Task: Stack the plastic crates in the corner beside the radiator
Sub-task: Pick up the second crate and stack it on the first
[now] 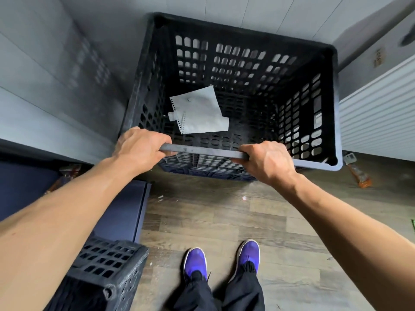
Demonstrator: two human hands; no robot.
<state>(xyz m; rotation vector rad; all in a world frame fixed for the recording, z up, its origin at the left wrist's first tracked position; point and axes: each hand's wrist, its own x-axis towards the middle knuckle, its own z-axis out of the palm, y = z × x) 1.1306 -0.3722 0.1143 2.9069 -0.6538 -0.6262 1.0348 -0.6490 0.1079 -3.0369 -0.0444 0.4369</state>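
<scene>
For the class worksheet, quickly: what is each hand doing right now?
Left hand: closed on the near rim of the black crate.
Right hand: closed on that same rim.

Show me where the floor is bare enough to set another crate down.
Bare wood floor lies between the shoes, the black crate both hands grip, and the radiator. Crowded: lower left, by the second crate and dark panel; an orange bottle lies below the radiator.

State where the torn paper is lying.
The torn paper lies on the floor of the black crate, left of centre, just beyond the left hand.
</scene>
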